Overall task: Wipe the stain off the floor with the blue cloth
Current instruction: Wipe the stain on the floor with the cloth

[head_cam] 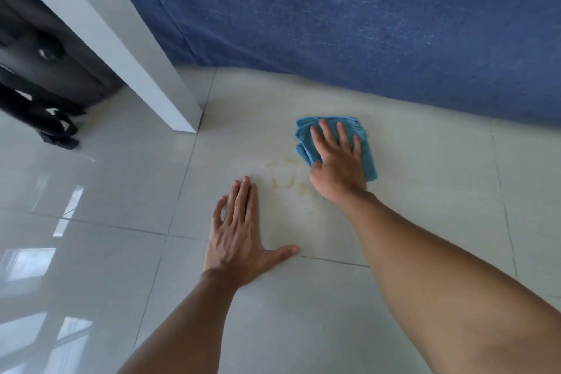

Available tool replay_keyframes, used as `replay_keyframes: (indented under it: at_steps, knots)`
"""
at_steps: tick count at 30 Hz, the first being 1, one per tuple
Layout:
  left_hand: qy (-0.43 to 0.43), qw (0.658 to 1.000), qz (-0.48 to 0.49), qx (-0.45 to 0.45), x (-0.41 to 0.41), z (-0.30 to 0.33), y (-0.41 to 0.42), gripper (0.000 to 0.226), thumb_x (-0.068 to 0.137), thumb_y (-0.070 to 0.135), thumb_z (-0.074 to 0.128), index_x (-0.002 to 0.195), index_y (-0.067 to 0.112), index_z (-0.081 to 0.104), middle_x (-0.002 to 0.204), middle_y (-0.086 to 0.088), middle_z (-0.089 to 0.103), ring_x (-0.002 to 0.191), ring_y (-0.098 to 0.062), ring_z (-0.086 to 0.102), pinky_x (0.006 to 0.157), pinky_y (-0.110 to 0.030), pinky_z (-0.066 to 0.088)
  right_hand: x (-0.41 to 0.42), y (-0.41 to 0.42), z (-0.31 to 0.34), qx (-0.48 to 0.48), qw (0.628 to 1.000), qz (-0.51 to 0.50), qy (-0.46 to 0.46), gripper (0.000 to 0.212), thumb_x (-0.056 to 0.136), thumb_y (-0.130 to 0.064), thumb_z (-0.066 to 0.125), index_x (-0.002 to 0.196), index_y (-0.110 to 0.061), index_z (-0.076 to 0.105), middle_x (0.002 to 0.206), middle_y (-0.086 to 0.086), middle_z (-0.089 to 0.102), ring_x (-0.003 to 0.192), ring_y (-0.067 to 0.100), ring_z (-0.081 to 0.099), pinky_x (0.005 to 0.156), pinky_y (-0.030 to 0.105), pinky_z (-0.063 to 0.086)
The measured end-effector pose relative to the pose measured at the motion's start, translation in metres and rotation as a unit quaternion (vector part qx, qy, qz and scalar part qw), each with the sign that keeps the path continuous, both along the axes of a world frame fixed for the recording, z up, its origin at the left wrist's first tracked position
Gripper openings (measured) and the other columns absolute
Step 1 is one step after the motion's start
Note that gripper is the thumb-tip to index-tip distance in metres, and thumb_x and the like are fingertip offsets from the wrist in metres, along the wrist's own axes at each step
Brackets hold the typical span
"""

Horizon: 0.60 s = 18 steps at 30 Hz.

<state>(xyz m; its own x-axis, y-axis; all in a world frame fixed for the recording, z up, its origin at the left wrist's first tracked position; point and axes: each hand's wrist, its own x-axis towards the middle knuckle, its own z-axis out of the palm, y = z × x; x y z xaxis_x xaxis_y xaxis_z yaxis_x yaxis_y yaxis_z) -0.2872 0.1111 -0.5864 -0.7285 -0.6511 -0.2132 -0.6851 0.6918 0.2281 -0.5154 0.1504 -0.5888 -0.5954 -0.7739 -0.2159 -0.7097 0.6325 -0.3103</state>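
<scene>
A folded blue cloth lies on the glossy white tile floor. My right hand presses flat on top of it, fingers spread, covering most of the cloth. A faint yellowish-brown stain marks the tile just left of the cloth and right hand, between my two hands. My left hand rests palm down on the floor below and left of the stain, fingers extended, thumb out to the right, holding nothing.
A dark blue fabric drape hangs down to the floor along the back. A white post or furniture leg stands at the upper left. Behind it a dark bag with straps sits on the floor.
</scene>
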Motion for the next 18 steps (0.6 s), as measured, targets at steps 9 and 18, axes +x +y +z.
replay_keyframes:
  at_steps: [9,18]
  knots:
    - [0.019,0.999,0.037,-0.007,0.008,0.001,0.001,0.138,0.060,0.100,0.041,0.159,0.008,0.009,0.168,-0.007,0.000,0.155,-0.019,-0.006,0.124,-0.041,0.001,-0.026,0.044,-0.002,-0.051,0.996,0.059,-0.041,0.078,0.084,-0.008,0.039,0.158,-0.032,0.029,0.167,-0.018,0.016,0.155,0.007,0.001,0.124,0.034,-0.012]
    - [0.016,0.996,0.086,-0.021,0.018,-0.001,0.005,0.135,0.063,0.099,0.038,0.159,0.008,0.010,0.168,-0.006,0.004,0.155,-0.017,-0.001,0.124,-0.043,0.005,-0.007,-0.017,0.013,-0.003,0.996,0.066,-0.063,0.078,0.087,-0.008,0.042,0.159,-0.033,0.023,0.169,-0.015,0.007,0.156,0.016,-0.007,0.124,0.044,-0.011]
